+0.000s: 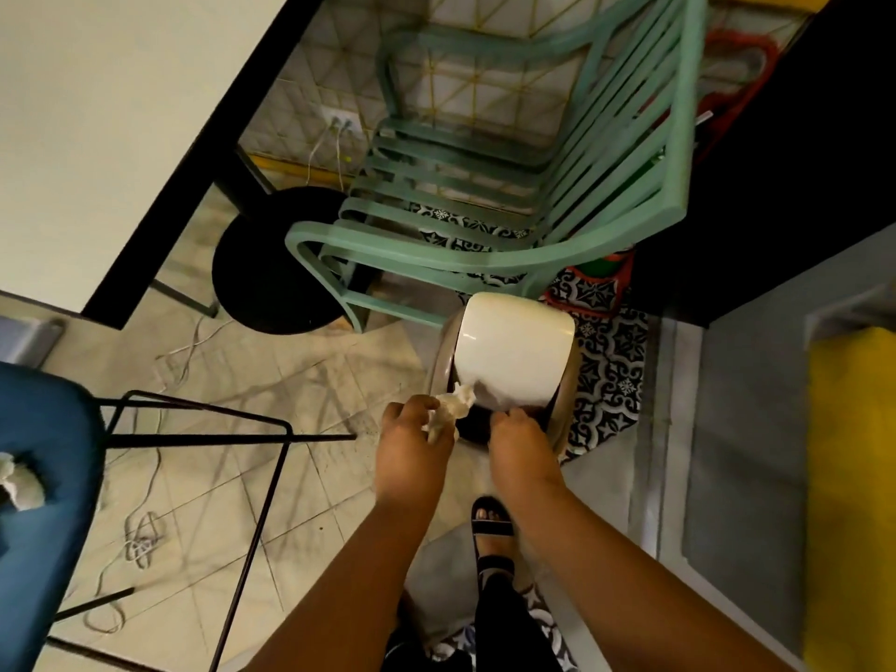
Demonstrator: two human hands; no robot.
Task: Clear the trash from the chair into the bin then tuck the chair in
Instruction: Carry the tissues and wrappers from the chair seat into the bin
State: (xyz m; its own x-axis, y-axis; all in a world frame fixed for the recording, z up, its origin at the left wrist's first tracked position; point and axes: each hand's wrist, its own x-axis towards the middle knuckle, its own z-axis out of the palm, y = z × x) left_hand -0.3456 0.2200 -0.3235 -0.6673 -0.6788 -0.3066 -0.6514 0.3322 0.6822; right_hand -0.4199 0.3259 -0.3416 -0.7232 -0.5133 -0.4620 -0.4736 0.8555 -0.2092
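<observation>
A small bin with a cream swing lid stands on the floor in front of me. My left hand grips a crumpled white tissue right at the bin's dark opening. My right hand presses the lower edge of the lid, tilting it open; its fingertips are hidden. At the far left stands the blue chair with black wire legs, and more white crumpled trash lies on its seat.
A mint green slatted chair stands just beyond the bin. A white table with a black round base is at upper left. Loose cables lie on the tiled floor. My sandalled foot is below the bin.
</observation>
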